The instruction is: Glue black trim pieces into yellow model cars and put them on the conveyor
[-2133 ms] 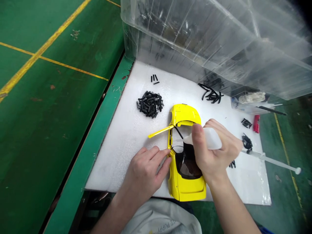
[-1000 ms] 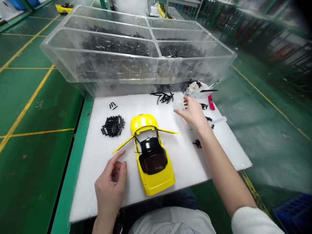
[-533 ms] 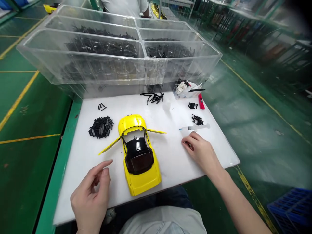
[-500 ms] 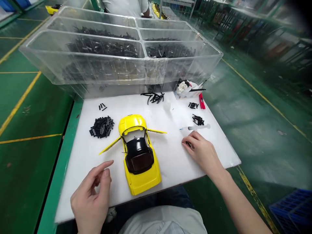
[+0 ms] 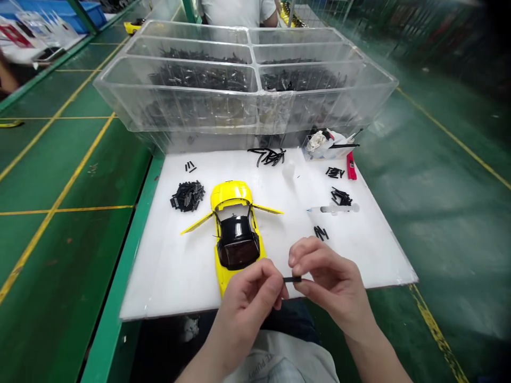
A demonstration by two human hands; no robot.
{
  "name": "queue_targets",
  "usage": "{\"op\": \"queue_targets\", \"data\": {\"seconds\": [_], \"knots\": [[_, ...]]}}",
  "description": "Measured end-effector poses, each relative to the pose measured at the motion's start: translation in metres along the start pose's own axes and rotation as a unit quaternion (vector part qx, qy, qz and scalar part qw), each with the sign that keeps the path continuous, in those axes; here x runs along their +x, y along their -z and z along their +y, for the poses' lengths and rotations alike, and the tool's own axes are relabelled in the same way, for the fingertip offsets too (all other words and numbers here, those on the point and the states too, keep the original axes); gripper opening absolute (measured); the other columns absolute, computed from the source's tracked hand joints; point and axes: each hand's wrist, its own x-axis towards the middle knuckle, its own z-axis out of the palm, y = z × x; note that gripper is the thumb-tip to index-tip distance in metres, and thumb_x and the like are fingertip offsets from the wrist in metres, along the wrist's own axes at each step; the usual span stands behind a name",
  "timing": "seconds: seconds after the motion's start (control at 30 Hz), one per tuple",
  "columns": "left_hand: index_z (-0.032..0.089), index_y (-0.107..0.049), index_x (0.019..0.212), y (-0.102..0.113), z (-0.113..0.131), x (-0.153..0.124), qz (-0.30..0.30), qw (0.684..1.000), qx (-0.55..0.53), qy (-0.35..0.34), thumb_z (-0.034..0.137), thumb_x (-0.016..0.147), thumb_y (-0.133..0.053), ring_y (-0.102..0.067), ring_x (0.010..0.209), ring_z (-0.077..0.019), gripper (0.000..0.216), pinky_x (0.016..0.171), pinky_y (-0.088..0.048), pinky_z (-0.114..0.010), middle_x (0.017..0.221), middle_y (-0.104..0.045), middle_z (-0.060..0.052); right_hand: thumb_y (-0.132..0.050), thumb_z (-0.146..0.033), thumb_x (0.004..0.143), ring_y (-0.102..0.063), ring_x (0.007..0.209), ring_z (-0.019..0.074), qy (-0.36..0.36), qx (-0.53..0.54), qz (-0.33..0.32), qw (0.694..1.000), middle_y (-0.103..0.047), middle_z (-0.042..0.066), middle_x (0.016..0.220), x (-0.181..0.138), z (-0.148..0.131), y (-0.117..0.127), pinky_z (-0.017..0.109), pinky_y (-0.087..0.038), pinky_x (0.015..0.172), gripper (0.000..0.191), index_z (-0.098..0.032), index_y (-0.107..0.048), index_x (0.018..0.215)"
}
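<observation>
A yellow model car (image 5: 235, 223) with both doors swung open and a black cabin sits on the white foam board (image 5: 179, 266). In front of the car's rear, my left hand (image 5: 249, 303) and my right hand (image 5: 333, 284) meet over the board's near edge. Both pinch a small black strip (image 5: 292, 279) held between their fingertips, the right hand at its right end, the left at its left end. A few more black strips (image 5: 320, 232) lie just beyond my right hand.
A heap of black clips (image 5: 187, 195) lies left of the car, curved black pieces (image 5: 268, 156) at the back. A clear syringe (image 5: 333, 209), a red tool (image 5: 351, 166) and a small tray (image 5: 325, 146) are at right. Clear compartment bins (image 5: 243, 80) stand behind; a person stands beyond them.
My right hand picked a black strip off the board and drew back toward me. My left hand moved right to meet it, and both now pinch the strip.
</observation>
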Motion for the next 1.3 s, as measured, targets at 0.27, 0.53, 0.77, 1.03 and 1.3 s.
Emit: {"op": "queue_targets", "data": {"seconds": [0.27,0.53,0.77,1.03,1.3], "knots": [[0.018,-0.054,0.070,0.000,0.000,-0.006,0.051,0.988,0.121,-0.085,0.041,0.097,-0.048,-0.039,0.054,-0.0077,0.035,0.051,-0.033,-0.021,0.066,-0.049,0.002,-0.073,-0.024,0.083,-0.063,0.077,0.0128,-0.075,0.022,0.073,0.994,-0.067,0.002,0.085,-0.008,0.002,-0.014,0.021,-0.054,0.063,0.009,-0.027,-0.074,0.092],[0.019,-0.061,0.087,0.014,-0.009,-0.001,0.121,0.840,0.438,-0.296,0.015,0.094,-0.049,-0.054,0.061,-0.0119,0.014,0.057,-0.040,-0.024,0.070,-0.061,0.000,-0.072,-0.022,0.083,-0.068,0.076,0.0134,-0.089,-0.098,0.103,0.986,-0.072,0.000,0.082,0.007,0.001,-0.021,0.021,-0.059,0.067,0.006,-0.027,-0.074,0.086],[0.021,-0.061,0.108,0.072,-0.022,-0.002,0.334,0.792,0.471,-0.197,0.022,0.096,-0.050,-0.051,0.062,-0.0100,0.016,0.065,-0.045,-0.024,0.098,-0.064,-0.002,-0.066,-0.021,0.086,-0.071,0.081,0.0166,-0.043,-0.317,0.060,0.946,-0.077,0.003,0.094,0.068,0.029,-0.004,0.029,-0.062,0.075,0.011,-0.020,-0.074,0.094],[0.021,-0.062,0.108,0.090,-0.031,0.005,0.355,0.805,0.454,-0.139,0.024,0.095,-0.051,-0.046,0.058,-0.0108,0.018,0.055,-0.040,-0.023,0.079,-0.051,0.002,-0.064,-0.013,0.085,-0.071,0.071,0.0153,-0.034,-0.376,0.003,0.926,-0.077,0.002,0.086,0.077,0.047,-0.009,0.028,-0.061,0.066,0.013,-0.021,-0.073,0.091],[0.022,-0.062,0.104,0.092,-0.030,0.005,0.352,0.810,0.453,-0.127,0.025,0.095,-0.051,-0.047,0.059,-0.0110,0.016,0.055,-0.041,-0.023,0.080,-0.053,0.001,-0.065,-0.015,0.087,-0.069,0.069,0.0138,-0.042,-0.386,-0.018,0.921,-0.076,0.002,0.088,0.083,0.054,-0.008,0.026,-0.058,0.063,0.013,-0.021,-0.075,0.093]]}}
